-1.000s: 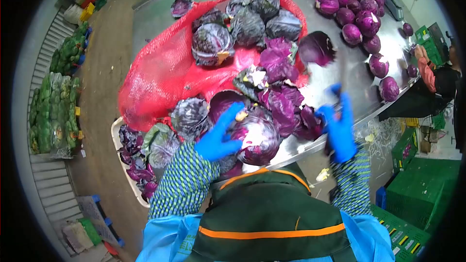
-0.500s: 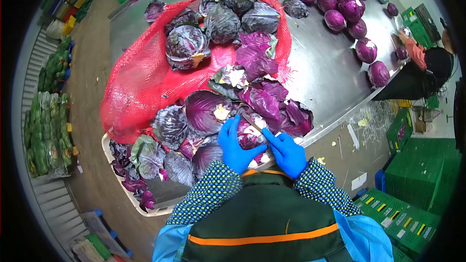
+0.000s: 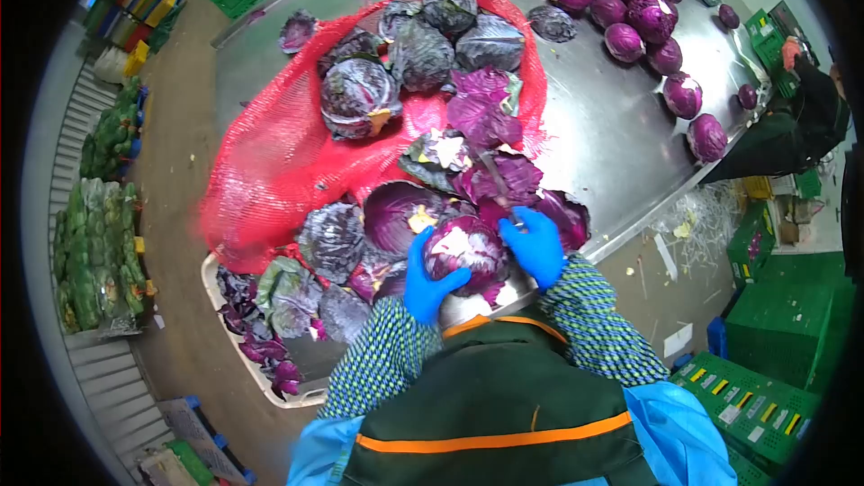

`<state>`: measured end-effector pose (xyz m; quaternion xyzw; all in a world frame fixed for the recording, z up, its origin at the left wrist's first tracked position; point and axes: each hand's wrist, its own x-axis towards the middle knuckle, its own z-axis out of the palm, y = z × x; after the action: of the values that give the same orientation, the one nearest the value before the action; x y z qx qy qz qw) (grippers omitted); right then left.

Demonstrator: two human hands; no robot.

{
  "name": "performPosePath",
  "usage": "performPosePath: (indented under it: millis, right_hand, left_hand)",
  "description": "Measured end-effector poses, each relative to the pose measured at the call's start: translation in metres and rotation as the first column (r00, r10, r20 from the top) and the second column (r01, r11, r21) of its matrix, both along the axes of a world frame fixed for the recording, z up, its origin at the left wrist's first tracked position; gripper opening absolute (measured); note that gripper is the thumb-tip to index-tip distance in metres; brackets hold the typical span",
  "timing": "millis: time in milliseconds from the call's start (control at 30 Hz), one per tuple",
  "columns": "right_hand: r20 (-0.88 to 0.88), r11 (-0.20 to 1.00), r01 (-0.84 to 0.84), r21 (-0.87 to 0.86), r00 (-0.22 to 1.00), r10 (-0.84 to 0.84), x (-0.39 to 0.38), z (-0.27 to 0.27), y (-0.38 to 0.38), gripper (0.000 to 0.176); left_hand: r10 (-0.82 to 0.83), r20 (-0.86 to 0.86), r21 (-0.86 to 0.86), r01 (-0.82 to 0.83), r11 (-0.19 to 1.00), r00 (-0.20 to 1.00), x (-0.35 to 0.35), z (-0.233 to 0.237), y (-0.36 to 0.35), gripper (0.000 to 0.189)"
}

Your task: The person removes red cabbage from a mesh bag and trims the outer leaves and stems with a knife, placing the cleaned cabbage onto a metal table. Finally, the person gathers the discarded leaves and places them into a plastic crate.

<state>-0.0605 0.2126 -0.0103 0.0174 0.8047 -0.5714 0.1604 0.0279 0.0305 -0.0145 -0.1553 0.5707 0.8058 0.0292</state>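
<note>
at the far left, bagged green vegetables [image 3: 94, 243] lie on a roller track, and nearer in a white crate [image 3: 212, 277] holding torn purple leaves sits below the table edge. a red mesh sack [image 3: 279, 153] is spread over the left part of the steel table [image 3: 612, 144], with dull, untrimmed cabbage heads [image 3: 360, 94] on it and loose leaves [image 3: 490, 108] heaped toward its right side. close to the body at the near edge, the left hand [image 3: 427, 279] in a blue glove cups the red cabbage [image 3: 466, 250] from its left and underside, fingers curled round it. the head rests between the two hands, its pale cut stem face turned up and slightly to the left. the right hand [image 3: 537, 246] presses on the cabbage's right flank and seems closed on a knife [image 3: 500, 184], whose thin blade runs up and leftward away from the body, above the top of the head; the handle is hidden in the glove. both hands touch the head, the left bearing more of it. further right, glossy trimmed heads [image 3: 630, 40] lie grouped on bare steel, and another person [image 3: 796, 126] stands at the far corner beside green crates [image 3: 774, 315].
</note>
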Motion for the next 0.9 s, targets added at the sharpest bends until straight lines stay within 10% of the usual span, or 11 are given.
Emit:
performPosePath:
  millis: [167, 233, 300, 333, 400, 433, 500, 533, 633, 733, 900]
  right_hand:
    - [0.199, 0.868, 0.322, -0.378, 0.944, -0.264, -0.026, 0.063, 0.019, 0.012]
    - [0.165, 0.817, 0.379, -0.434, 0.925, -0.342, -0.051, 0.069, 0.027, 0.018]
    - [0.066, 0.906, 0.280, -0.317, 0.960, -0.274, -0.043, 0.112, 0.013, 0.033]
    - [0.185, 0.917, 0.211, -0.337, 0.970, -0.155, -0.030, 0.132, 0.000, 0.040]
    - [0.302, 0.874, 0.101, -0.476, 0.952, 0.055, 0.008, 0.131, -0.018, 0.045]
    - [0.275, 0.809, 0.046, -0.586, 0.951, 0.145, 0.024, 0.111, -0.020, 0.044]
    - [0.433, 0.851, 0.104, -0.515, 0.888, 0.154, 0.042, 0.068, -0.009, 0.055]
    - [0.449, 0.877, 0.075, -0.475, 0.877, 0.168, 0.048, 0.031, -0.002, 0.052]
    - [0.617, 0.955, -0.067, -0.289, 0.750, 0.239, 0.055, 0.029, 0.011, 0.048]
    - [-0.045, 0.987, -0.133, -0.090, 0.991, 0.129, 0.068, 0.016, 0.022, 0.044]
    - [-0.159, 0.887, -0.330, 0.323, 0.905, 0.394, 0.050, 0.054, 0.019, 0.046]
  left_hand:
    - [0.116, 0.125, 0.826, -0.168, 0.538, 0.985, 0.036, 0.034, -0.033, 0.082]
    - [0.035, -0.143, 0.928, 0.122, 0.353, 0.989, 0.022, 0.031, -0.058, 0.046]
    - [-0.198, 0.334, 0.727, -0.118, 0.677, 0.922, -0.010, 0.025, -0.072, 0.094]
    - [-0.196, 0.338, 0.726, -0.122, 0.677, 0.921, -0.022, 0.049, -0.079, 0.094]
    - [-0.397, -0.345, 0.208, 0.482, 0.851, 0.851, -0.032, 0.121, -0.084, 0.106]
    - [-0.304, -0.102, 0.156, 0.317, 0.936, 0.947, -0.030, 0.128, -0.078, 0.108]
    - [-0.431, 0.012, -0.067, 0.431, 0.900, 0.902, -0.013, 0.110, -0.047, 0.113]
    - [-0.416, -0.042, -0.753, 0.245, 0.611, 0.909, 0.008, 0.071, -0.032, 0.115]
    - [-0.206, 0.071, -0.713, 0.194, 0.674, 0.976, 0.009, 0.011, -0.007, 0.115]
    - [-0.119, 0.063, -0.505, 0.135, 0.853, 0.991, 0.013, 0.015, 0.001, 0.108]
    - [-0.053, -0.034, -0.738, 0.011, 0.675, 0.998, 0.004, 0.003, 0.018, 0.103]
